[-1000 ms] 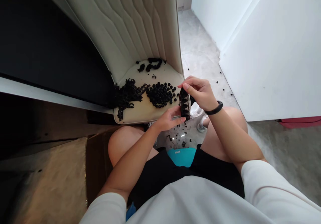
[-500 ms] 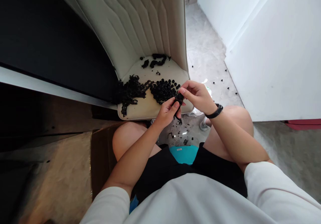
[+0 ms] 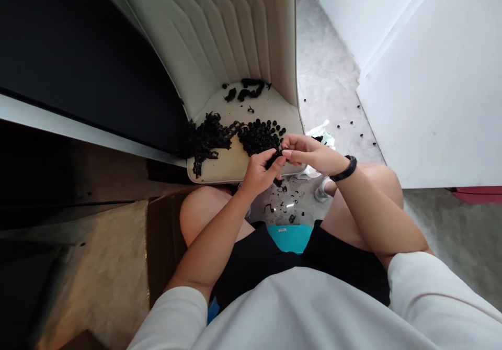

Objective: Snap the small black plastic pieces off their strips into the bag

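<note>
My left hand (image 3: 259,171) and my right hand (image 3: 308,152) meet over the front edge of a cream padded chair seat (image 3: 219,167). Both are closed on one small black plastic piece (image 3: 275,157), mostly hidden between the fingers. A black band circles my right wrist (image 3: 344,168). On the seat just beyond my hands lies a heap of small black rings (image 3: 261,136). To its left is a tangle of black plastic strips (image 3: 207,138). More black scraps (image 3: 247,89) lie at the back of the seat.
Black bits (image 3: 284,206) litter the grey floor between my knees, and more dots (image 3: 355,120) lie by the white wall panel (image 3: 431,88). A white crumpled bag (image 3: 319,130) sits right of the chair. A dark panel (image 3: 78,62) stands at left.
The long black strip that I held upright is now folded down and gathered into my fingers. Both hands have come closer together, and the camera view shifted slightly.
</note>
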`<state>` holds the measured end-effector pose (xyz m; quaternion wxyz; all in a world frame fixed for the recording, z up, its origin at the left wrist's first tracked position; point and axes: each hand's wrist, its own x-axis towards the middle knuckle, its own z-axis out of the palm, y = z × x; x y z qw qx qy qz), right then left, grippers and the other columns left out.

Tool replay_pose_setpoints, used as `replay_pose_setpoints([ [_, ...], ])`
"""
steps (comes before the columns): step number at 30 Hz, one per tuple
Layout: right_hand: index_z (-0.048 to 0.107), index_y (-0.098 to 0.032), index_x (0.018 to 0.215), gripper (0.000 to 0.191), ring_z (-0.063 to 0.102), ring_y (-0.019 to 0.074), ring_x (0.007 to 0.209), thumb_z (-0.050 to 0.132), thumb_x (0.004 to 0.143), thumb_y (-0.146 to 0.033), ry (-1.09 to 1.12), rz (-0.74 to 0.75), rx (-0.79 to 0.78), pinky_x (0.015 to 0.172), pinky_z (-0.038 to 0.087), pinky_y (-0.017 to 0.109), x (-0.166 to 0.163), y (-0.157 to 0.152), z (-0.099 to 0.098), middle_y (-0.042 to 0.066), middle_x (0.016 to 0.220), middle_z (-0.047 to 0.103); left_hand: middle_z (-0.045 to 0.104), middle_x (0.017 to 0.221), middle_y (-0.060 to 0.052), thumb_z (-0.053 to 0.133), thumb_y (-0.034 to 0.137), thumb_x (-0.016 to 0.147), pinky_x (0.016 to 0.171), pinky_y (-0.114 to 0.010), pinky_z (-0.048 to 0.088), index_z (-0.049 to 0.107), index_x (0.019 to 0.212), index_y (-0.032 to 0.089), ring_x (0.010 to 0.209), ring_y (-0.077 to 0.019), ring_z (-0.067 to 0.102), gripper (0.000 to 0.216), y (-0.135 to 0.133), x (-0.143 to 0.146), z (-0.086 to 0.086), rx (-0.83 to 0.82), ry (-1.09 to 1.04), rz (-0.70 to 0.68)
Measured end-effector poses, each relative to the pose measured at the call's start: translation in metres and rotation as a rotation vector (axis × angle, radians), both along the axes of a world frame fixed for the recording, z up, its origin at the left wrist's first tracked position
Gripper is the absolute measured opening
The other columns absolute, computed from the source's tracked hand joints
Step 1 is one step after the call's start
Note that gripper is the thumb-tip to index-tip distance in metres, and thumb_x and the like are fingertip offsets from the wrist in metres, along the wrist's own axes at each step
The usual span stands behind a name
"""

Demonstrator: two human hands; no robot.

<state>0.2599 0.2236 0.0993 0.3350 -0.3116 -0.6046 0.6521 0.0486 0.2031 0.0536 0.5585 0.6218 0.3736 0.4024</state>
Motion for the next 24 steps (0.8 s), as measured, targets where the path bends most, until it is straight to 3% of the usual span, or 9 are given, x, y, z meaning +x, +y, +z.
replay_pose_setpoints([
  [2, 0.056, -0.022, 0.094, 0.044, 0.041, 0.0104, 0.062, 0.069, 0.106, -0.063, -0.028, 0.067, -0.011, 0.054, 0.032, 0.025, 0.001, -0.001, 0.002, -0.006, 0.071, 0.05, 0.058, 0.058, 0.004, 0.061, 0.069, 0.106, 0.057, -0.025, 0.045, 0.059, 0.083, 0.02, 0.052, -0.0113, 0.061, 0.054, 0.001, -0.004, 0.0, 0.078, 0.064, 0.015],
  [8, 0.055, -0.023, 0.091, 0.043, 0.037, 0.0102, 0.061, 0.071, 0.105, -0.061, -0.019, 0.04, 0.164, 0.055, 0.033, 0.026, -0.008, 0.0, 0.001, -0.007, 0.07, 0.045, 0.055, 0.055, 0.005, 0.056, 0.064, 0.11, 0.053, -0.026, 0.038, 0.054, 0.08, 0.022, 0.048, -0.0104, 0.054, 0.052, 0.003, -0.007, 0.004, 0.164, 0.124, 0.033],
  [14, 0.057, -0.023, 0.096, 0.042, 0.053, 0.0124, 0.071, 0.08, 0.1, -0.058, 0.088, -0.013, 0.094, 0.065, 0.046, 0.027, -0.015, 0.0, -0.004, -0.003, 0.082, 0.061, 0.06, 0.06, 0.003, 0.053, 0.058, 0.113, 0.061, -0.027, 0.045, 0.054, 0.077, 0.021, 0.056, -0.0112, 0.06, 0.052, 0.004, -0.009, 0.009, 0.185, 0.128, 0.023],
  [20, 0.062, -0.021, 0.099, 0.039, 0.037, 0.0084, 0.059, 0.08, 0.101, -0.056, 0.081, 0.015, -0.033, 0.051, 0.029, 0.023, -0.01, 0.0, -0.01, -0.007, 0.07, 0.05, 0.058, 0.058, 0.004, 0.054, 0.058, 0.112, 0.059, -0.026, 0.044, 0.054, 0.076, 0.021, 0.054, -0.0105, 0.059, 0.052, 0.005, -0.013, 0.012, 0.174, 0.131, 0.002],
  [24, 0.062, -0.021, 0.1, 0.041, 0.04, 0.008, 0.055, 0.078, 0.102, -0.058, 0.137, 0.037, -0.124, 0.05, 0.033, 0.022, -0.012, -0.003, -0.009, -0.008, 0.066, 0.049, 0.056, 0.061, 0.004, 0.057, 0.063, 0.109, 0.058, -0.024, 0.046, 0.053, 0.076, 0.021, 0.056, -0.0103, 0.06, 0.054, 0.006, -0.01, 0.013, 0.075, 0.027, -0.048],
])
